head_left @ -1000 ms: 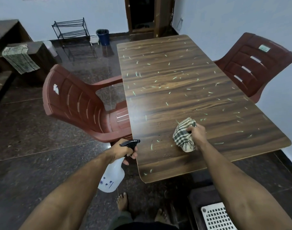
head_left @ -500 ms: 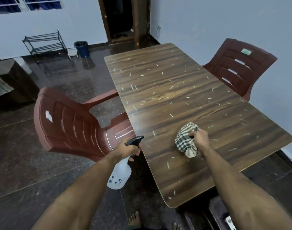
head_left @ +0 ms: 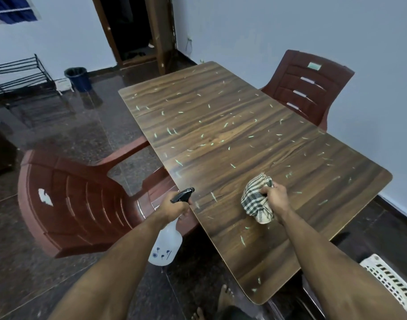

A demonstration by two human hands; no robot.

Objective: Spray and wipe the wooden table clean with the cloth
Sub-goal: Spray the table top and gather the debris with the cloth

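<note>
The wooden surface (head_left: 232,144) filled the middle of the view, its long top strewn from the far end to the near corner with small pale green flecks. A checked cloth (head_left: 256,200) lay bunched on the near part of it, and the right hand (head_left: 275,195) pressed down on the cloth's right side, its grip curled closed around a fold of the fabric. Just off the surface's left edge, the left hand (head_left: 174,207) was wrapped tight around the neck of a white spray bottle (head_left: 166,243), whose black nozzle (head_left: 183,194) pointed across the wood. A faint haze seemed to hang ahead of the nozzle, though it was too thin to be sure that spray was leaving it.

The job looked barely begun, since flecks lay nearly everywhere. The nozzle sat right at the edge, so a badly aimed squirt could have landed on the red-brown chair (head_left: 82,204) beside the left arm or on the dark glossy floor (head_left: 47,262), where the person's bare foot (head_left: 224,296) stood, leaving a slick patch. A bunched cloth touches little wood, and a sweep toward the left or the near edge would likely have pushed flecks onto the floor or chair instead of gathering them. A second chair (head_left: 311,88) stood against the far right side.
</note>
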